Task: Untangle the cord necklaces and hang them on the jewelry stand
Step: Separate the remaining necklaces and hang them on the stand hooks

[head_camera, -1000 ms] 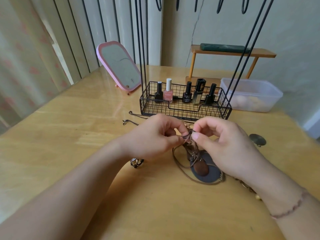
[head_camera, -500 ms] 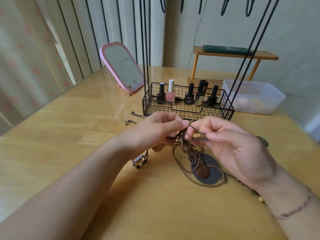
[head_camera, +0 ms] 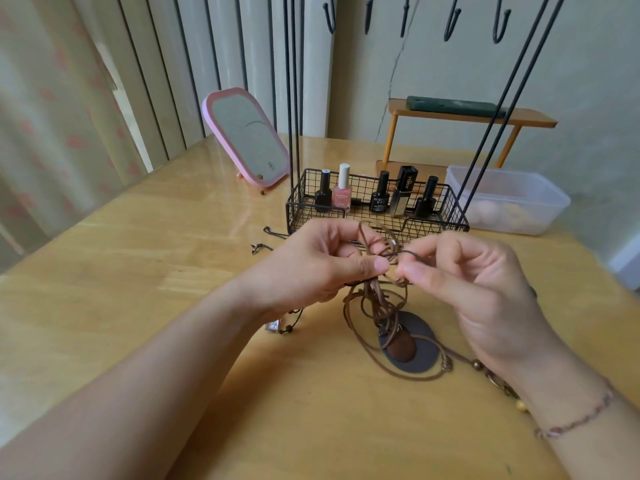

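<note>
The wooden worktop [head_camera: 145,271] fills most of the frame, and the black wire jewelry stand [head_camera: 377,216] rises from its upper centre: a basket base holding nail polish bottles [head_camera: 343,194], thin rods running up to a row of hooks [head_camera: 450,22] along the top edge. Every hook in view is bare, so no necklace has been hung yet.

To the upper left of the basket leans a pink-framed mirror [head_camera: 247,140]; to its right sits a clear plastic tub [head_camera: 512,202], with a small wooden shelf [head_camera: 467,116] behind.

In the centre, the tangle of brown cord necklaces [head_camera: 377,303] is partly lifted. Compared with a second ago, when both hands worked low over the knot, the bundle has come up off the worktop and a loop of cord now arches above the fingers near the basket's front edge. A thin dark strand is drawn out taut between the hands, which suggests one cord is starting to come free of the knot.

The left hand [head_camera: 322,268] pinches the bundle between thumb and curled fingers. The right hand [head_camera: 474,282] pinches the dark strand at thumb and forefinger, other fingers loosely curled.

Below them, a brown pendant [head_camera: 400,348] rests on a dark oval disc [head_camera: 420,344] on the worktop, trailing beads towards the lower right.
</note>
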Action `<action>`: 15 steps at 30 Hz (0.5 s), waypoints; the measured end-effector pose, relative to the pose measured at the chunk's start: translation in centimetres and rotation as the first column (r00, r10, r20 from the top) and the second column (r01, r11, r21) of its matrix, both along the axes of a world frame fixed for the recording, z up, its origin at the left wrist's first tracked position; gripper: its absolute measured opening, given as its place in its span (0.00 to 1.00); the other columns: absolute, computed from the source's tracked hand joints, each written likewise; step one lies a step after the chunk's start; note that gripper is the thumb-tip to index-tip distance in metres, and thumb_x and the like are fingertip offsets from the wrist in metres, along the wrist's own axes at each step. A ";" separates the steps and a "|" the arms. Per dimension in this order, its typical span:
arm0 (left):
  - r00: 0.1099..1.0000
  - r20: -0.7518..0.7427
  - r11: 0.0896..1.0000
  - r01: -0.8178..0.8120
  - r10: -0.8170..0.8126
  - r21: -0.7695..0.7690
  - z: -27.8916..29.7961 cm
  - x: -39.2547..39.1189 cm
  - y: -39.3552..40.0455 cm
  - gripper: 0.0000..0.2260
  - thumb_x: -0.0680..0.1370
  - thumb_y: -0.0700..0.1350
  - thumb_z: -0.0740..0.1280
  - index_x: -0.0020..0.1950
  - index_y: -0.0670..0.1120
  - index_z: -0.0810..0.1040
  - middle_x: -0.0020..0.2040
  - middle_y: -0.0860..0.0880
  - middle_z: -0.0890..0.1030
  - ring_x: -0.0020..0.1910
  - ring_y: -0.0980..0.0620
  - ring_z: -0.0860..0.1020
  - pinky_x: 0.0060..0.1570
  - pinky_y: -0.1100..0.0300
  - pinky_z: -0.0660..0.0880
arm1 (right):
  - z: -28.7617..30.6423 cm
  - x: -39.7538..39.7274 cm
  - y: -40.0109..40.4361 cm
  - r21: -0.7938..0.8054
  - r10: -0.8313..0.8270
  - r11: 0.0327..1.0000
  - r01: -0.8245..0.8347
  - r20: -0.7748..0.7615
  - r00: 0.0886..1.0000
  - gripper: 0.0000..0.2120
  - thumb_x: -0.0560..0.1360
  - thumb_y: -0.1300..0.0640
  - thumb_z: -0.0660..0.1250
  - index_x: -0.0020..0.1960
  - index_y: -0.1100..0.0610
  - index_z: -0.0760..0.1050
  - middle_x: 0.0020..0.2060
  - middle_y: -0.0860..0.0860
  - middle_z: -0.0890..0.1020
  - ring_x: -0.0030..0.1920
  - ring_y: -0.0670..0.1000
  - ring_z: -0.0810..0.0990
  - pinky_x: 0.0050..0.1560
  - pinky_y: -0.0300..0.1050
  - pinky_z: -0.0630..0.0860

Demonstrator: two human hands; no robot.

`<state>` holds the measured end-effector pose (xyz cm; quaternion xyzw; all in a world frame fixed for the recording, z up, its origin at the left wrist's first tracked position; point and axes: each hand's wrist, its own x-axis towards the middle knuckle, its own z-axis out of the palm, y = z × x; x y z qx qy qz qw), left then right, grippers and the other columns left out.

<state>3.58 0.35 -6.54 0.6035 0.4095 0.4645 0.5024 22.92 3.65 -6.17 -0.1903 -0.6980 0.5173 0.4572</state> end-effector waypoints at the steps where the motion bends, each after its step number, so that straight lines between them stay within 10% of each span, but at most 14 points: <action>1: 1.000 -0.010 1.000 -0.005 0.005 -0.007 0.0 0.0 0.0 0.06 0.74 0.42 0.72 0.46 0.43 0.76 0.24 0.52 0.66 0.21 0.57 0.58 0.21 0.67 0.54 | 0.2 0.1 0.1 -0.017 -0.013 1.000 0.013 -0.015 1.000 0.18 0.67 0.64 0.74 0.26 0.54 0.68 0.33 0.52 0.81 0.38 0.50 0.80 0.44 0.38 0.76; 5: 0.999 -0.041 1.000 -0.015 0.015 0.012 0.1 -0.1 -0.1 0.06 0.73 0.39 0.71 0.42 0.42 0.74 0.25 0.51 0.67 0.20 0.59 0.60 0.20 0.70 0.59 | 0.9 0.7 0.4 -0.163 -0.034 0.986 0.047 0.084 0.996 0.15 0.70 0.54 0.77 0.36 0.55 0.70 0.24 0.49 0.70 0.31 0.52 0.68 0.35 0.42 0.70; 9: 0.993 -0.117 0.999 -0.011 0.015 0.032 -0.2 0.0 0.0 0.08 0.75 0.32 0.69 0.44 0.42 0.72 0.25 0.53 0.68 0.20 0.62 0.62 0.22 0.74 0.61 | 0.3 0.4 0.2 0.314 -0.321 0.933 0.175 0.509 0.799 0.13 0.67 0.37 0.69 0.38 0.47 0.78 0.20 0.46 0.64 0.24 0.45 0.60 0.26 0.34 0.60; 15: 0.989 -0.112 0.995 -0.102 0.101 -0.003 -0.2 -0.4 0.1 0.14 0.71 0.39 0.74 0.53 0.42 0.74 0.23 0.54 0.67 0.21 0.57 0.60 0.22 0.66 0.59 | 1.0 0.8 0.3 0.282 -0.271 0.945 0.167 0.388 0.881 0.13 0.78 0.50 0.66 0.36 0.50 0.77 0.28 0.49 0.74 0.30 0.45 0.70 0.31 0.34 0.66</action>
